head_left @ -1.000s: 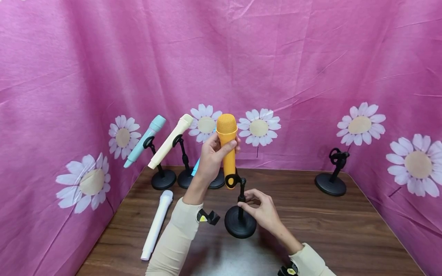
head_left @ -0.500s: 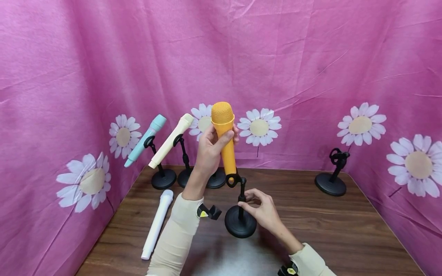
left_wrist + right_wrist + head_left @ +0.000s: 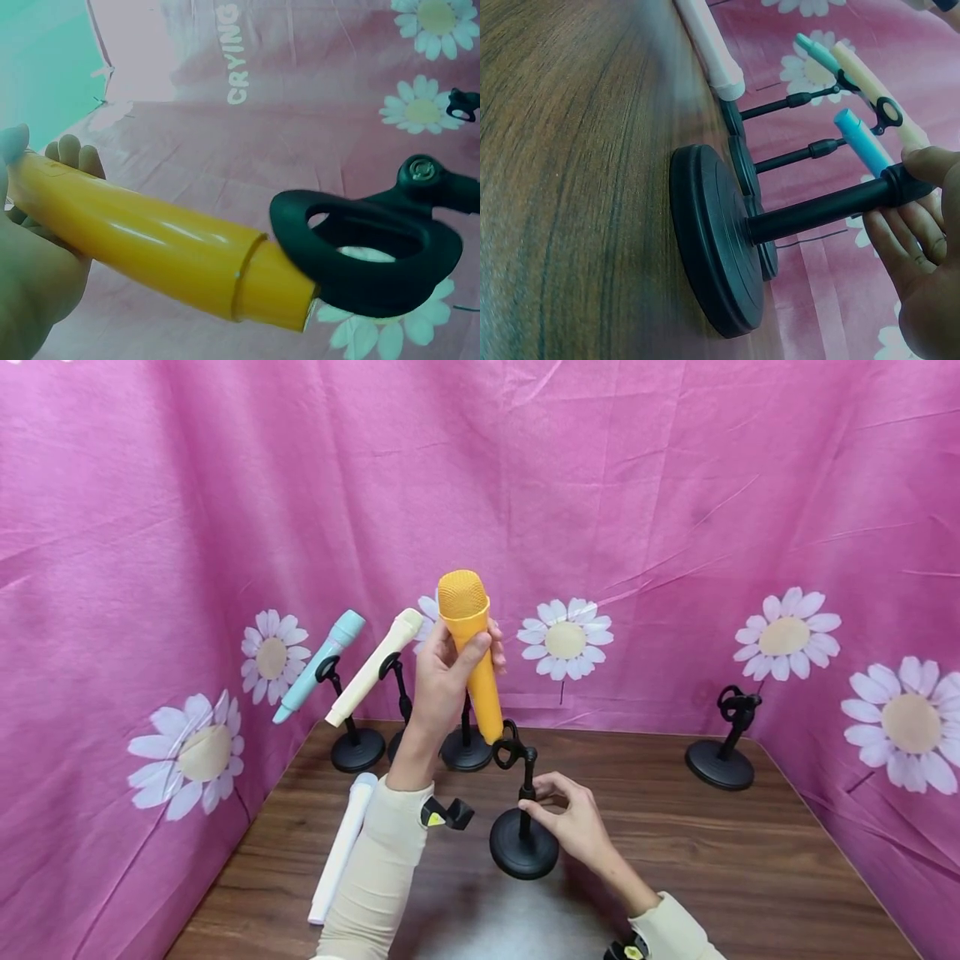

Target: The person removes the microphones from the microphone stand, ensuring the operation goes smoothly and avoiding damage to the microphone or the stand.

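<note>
My left hand (image 3: 442, 681) grips an orange-yellow microphone (image 3: 480, 677) around its upper body, mesh head up and body tilted. The microphone's tail end lies beside the ring clip (image 3: 367, 255) of a black desk stand, outside the ring's opening; whether they touch I cannot tell. That stand (image 3: 525, 843) is upright on the table, its ring clip standing open at the top. Thumb and fingers of my right hand (image 3: 573, 818) pinch its pole at the collar, as the right wrist view also shows, with the round base (image 3: 712, 240) on the wood.
At the back left, stands hold a teal microphone (image 3: 318, 664), a cream microphone (image 3: 375, 668) and a blue microphone (image 3: 862, 142). A white microphone (image 3: 343, 852) lies on the wooden table (image 3: 675, 877), partly behind my left sleeve. Another black stand (image 3: 722, 760) is at back right. Pink curtains surround the table.
My left hand has moved up and left with the orange-yellow microphone, whose tail end has risen from behind the ring to its upper left. My right hand stays on the stand's pole.
</note>
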A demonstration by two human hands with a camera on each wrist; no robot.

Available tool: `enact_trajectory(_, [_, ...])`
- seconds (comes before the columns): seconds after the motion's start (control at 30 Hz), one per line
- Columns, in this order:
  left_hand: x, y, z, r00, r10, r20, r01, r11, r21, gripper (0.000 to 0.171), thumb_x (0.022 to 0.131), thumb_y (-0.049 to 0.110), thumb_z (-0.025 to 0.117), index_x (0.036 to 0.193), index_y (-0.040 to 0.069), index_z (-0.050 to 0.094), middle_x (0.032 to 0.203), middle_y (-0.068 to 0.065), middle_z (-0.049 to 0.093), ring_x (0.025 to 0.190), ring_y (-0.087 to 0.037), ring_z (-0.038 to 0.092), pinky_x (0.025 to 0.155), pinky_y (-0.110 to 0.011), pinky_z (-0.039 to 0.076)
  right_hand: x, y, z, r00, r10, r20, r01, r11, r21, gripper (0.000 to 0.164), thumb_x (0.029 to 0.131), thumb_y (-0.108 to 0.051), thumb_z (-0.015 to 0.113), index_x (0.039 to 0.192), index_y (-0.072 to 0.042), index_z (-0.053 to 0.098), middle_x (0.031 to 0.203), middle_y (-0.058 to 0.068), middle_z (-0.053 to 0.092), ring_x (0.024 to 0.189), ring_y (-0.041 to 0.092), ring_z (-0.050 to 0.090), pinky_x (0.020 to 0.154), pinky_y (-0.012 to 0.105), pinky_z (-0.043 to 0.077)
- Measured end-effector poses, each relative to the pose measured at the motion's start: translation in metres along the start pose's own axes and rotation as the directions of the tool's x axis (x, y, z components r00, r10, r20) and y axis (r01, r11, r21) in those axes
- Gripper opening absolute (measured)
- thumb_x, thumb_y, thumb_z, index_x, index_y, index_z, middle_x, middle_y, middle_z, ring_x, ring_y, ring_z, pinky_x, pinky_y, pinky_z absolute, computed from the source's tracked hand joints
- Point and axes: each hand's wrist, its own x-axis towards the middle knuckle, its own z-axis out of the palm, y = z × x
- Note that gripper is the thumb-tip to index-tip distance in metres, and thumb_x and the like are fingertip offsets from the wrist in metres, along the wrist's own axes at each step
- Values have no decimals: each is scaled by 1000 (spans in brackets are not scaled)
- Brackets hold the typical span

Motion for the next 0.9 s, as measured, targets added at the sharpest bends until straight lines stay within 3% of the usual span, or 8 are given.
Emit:
enact_trajectory(0.37, [-1, 4, -13, 1000, 9, -27, -9, 1000, -14, 51, 100, 50, 72, 129, 13, 52, 81, 2, 62, 54, -13, 59, 49, -27, 54, 0, 1, 0, 1000, 1, 8, -2, 999, 35, 26, 84, -9, 91, 104, -9, 74, 94, 6, 75, 86, 2, 70, 77, 24, 64])
enact_trajectory(0.5, [-5, 5, -18, 999, -10, -35, 10, 1000, 2, 52, 101, 49, 71, 130, 11, 52, 79, 1, 58, 52, -14, 56, 46, -28, 52, 0, 2, 1, 1000, 11, 8, -12, 999, 39, 26, 84, -9, 91, 105, -8, 74, 94, 6, 75, 87, 2, 70, 78, 24, 64])
enact_trajectory(0.6, [-9, 5, -21, 998, -35, -46, 36, 999, 27, 48, 101, 50, 71, 120, 11, 51, 78, 2, 57, 52, -14, 55, 46, -28, 51, 0, 2, 1, 1000, 13, 7, -14, 999, 49, 27, 84, -9, 91, 105, -8, 74, 94, 7, 75, 87, 2, 70, 78, 24, 64])
enact_trajectory(0.77, [-15, 10, -25, 996, -71, -44, 74, 996, 56, 37, 103, 48, 70, 114, 17, 52, 77, 3, 57, 51, -13, 54, 46, -26, 50, -1, 2, 2, 1000, 5, 9, -5, 998, 56, 26, 84, -8, 91, 105, -7, 74, 94, 7, 75, 87, 2, 70, 78, 24, 64])
enact_trajectory(0.9, [-20, 13, -30, 992, -117, -40, 121, 987, 108, 35, 104, 46, 68, 113, 16, 50, 78, 1, 56, 51, -15, 53, 45, -27, 50, -1, 2, 2, 1000, 2, 11, -3, 998, 64, 26, 85, -8, 90, 105, -7, 74, 94, 8, 75, 87, 2, 71, 78, 24, 64])
